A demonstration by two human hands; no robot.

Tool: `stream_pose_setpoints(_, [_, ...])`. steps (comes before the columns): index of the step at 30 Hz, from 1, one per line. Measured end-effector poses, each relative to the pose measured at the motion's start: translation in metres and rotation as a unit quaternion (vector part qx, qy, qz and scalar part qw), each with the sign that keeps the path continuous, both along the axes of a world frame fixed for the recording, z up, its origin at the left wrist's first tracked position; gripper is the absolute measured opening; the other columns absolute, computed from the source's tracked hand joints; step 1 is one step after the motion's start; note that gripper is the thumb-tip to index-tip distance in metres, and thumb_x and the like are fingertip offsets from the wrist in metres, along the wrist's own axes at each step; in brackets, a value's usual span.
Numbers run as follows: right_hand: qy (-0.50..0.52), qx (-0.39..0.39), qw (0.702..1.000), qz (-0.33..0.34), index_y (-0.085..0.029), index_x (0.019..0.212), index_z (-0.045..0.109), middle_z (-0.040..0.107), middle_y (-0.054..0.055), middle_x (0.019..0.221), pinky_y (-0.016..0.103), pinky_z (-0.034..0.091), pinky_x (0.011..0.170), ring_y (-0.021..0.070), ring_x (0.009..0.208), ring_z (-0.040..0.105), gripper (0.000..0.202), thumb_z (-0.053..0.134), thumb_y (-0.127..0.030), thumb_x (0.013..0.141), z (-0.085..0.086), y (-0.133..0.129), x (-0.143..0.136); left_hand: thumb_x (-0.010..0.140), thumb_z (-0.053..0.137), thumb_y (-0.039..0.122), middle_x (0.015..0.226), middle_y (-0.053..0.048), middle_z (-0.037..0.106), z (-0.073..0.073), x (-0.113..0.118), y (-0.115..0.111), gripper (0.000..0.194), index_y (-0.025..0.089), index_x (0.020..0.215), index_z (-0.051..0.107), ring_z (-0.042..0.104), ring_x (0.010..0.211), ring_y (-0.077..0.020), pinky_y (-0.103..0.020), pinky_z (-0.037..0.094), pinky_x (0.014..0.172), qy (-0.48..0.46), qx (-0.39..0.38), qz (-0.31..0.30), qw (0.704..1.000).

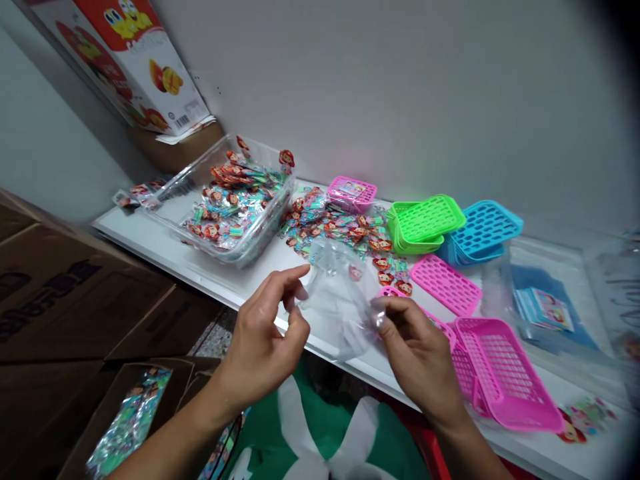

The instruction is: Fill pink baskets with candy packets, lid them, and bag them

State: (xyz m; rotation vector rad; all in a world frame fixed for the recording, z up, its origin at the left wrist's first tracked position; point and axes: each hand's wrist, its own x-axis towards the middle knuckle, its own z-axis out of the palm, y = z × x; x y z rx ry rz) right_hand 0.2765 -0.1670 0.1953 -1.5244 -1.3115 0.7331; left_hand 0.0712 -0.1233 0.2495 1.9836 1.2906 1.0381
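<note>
Bare counter (pixel 273 253) gives a narrow passage between the clear bin (pixel 261 239) and the plastic bag (pixel 340 307), while pink baskets (pixel 525 397) obstruct the right and the wall (pixel 375 100) closes the back.

We see the right hand (pixel 423 353) hiding part of a pink plastic piece (pixel 443 327); the upper-left carton (pixel 125 67) is cut off, the far-right handwriting (pixel 621 265) too blurred to read.
</note>
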Motion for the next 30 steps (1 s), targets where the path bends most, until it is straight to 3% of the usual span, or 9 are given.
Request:
stream_pose_setpoints(5, [-0.039,0.006,0.999,-0.019,-0.024,0.114,0.056,0.063,0.004,0.095,0.03,0.05,0.074,0.0167,0.084,0.061,0.029,0.058,-0.032,0.086,-0.01,-0.001,-0.007,0.075,0.049,0.004,0.09,-0.003,0.059,-0.008,0.013,0.0,0.043,0.019,0.115,0.056,0.057,0.083,-0.0148,-0.026,0.046,0.075,0.059,0.116,0.104,0.986])
stream_pose_setpoints(10, [0.034,-0.016,0.999,-0.03,-0.024,0.114,0.055,0.062,0.003,0.094,0.029,0.052,0.071,0.0138,0.077,0.062,0.028,0.055,-0.034,0.088,-0.017,-0.001,-0.017,0.082,0.05,0.008,0.093,-0.005,0.057,-0.029,0.028,0.008,0.022,0.017,0.099,0.06,0.057,0.087,-0.0156,-0.028,0.047,0.076,0.038,0.199,0.218,0.955])
stream_pose_setpoints(13, [0.088,-0.015,0.996,-0.022,-0.023,0.114,0.053,0.06,0.003,0.091,0.028,0.054,0.07,0.0134,0.076,0.063,0.027,0.053,-0.035,0.09,-0.027,-0.003,-0.024,0.086,0.049,0.01,0.094,-0.006,0.06,-0.049,0.032,0.014,0.023,0.017,0.106,0.058,0.059,0.087,-0.0145,-0.027,0.048,0.075,0.041,0.199,0.227,0.952])
stream_pose_setpoints(17, [0.01,-0.004,1.0,0.017,-0.022,0.118,0.05,0.059,0.003,0.091,0.031,0.052,0.075,0.0149,0.08,0.061,0.032,0.055,-0.033,0.088,-0.04,-0.006,-0.024,0.088,0.052,0.014,0.092,-0.005,0.064,-0.061,0.027,0.015,0.035,0.018,0.123,0.05,0.062,0.079,-0.0117,-0.023,0.049,0.069,0.057,0.234,0.193,0.951])
stream_pose_setpoints(20, [-0.046,0.004,0.999,0.018,-0.022,0.121,0.05,0.06,0.002,0.086,0.03,0.051,0.074,0.0144,0.077,0.059,0.037,0.058,-0.031,0.086,-0.035,-0.006,-0.016,0.087,0.056,0.015,0.097,-0.006,0.065,-0.049,0.019,0.013,0.044,0.019,0.13,0.046,0.061,0.074,-0.0101,-0.021,0.049,0.065,0.067,0.273,0.173,0.944])
stream_pose_setpoints(26, [-0.038,0.003,0.996,-0.085,-0.024,0.111,0.059,0.064,0.003,0.093,0.027,0.051,0.069,0.014,0.076,0.062,0.027,0.058,-0.033,0.086,-0.009,-0.011,-0.009,0.08,0.067,0.021,0.108,-0.006,0.063,-0.007,0.008,0.006,0.062,0.025,0.136,0.04,0.055,0.06,-0.0065,-0.02,0.049,0.055,0.039,0.253,0.145,0.956])
stream_pose_setpoints(30, [-0.053,0.004,0.991,-0.126,-0.022,0.107,0.061,0.065,0.003,0.091,0.027,0.051,0.067,0.0134,0.073,0.062,0.023,0.058,-0.033,0.086,-0.009,-0.008,-0.017,0.078,0.07,0.02,0.101,-0.004,0.064,-0.003,-0.009,0.016,0.051,0.023,0.125,0.052,0.051,0.056,-0.0051,-0.021,0.049,0.056,0.061,0.231,0.136,0.962])
